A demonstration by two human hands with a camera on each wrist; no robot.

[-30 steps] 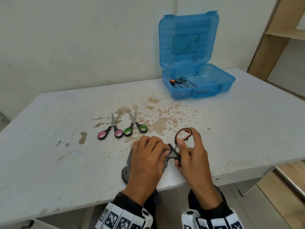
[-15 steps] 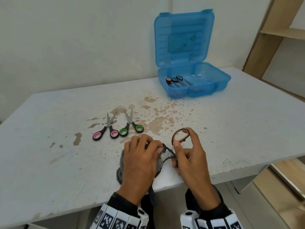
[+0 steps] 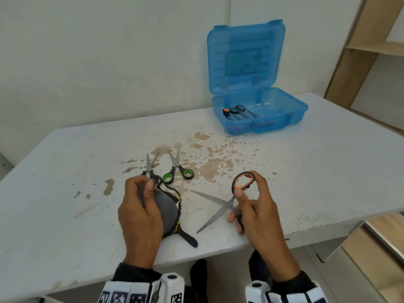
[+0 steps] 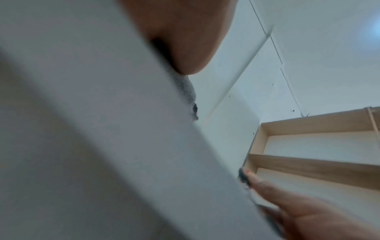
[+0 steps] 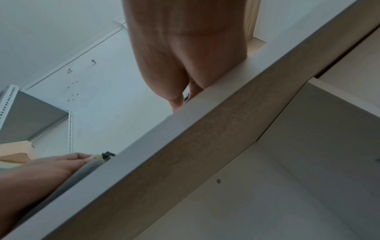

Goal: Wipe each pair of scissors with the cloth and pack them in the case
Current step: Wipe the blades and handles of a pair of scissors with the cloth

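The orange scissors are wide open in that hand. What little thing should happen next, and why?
Probably bring the cloth in the left hand back onto the orange scissors: the right hand holds them with blades spread and bare, apart from the cloth.

The left hand (image 3: 140, 206) is covering the handles of the scissors (image 3: 149, 164) behind it and part of the cloth (image 3: 169, 212). The table (image 4: 92, 146) is blocking most of both wrist views. Scissors in the case (image 3: 282, 119) are showing too small to count.
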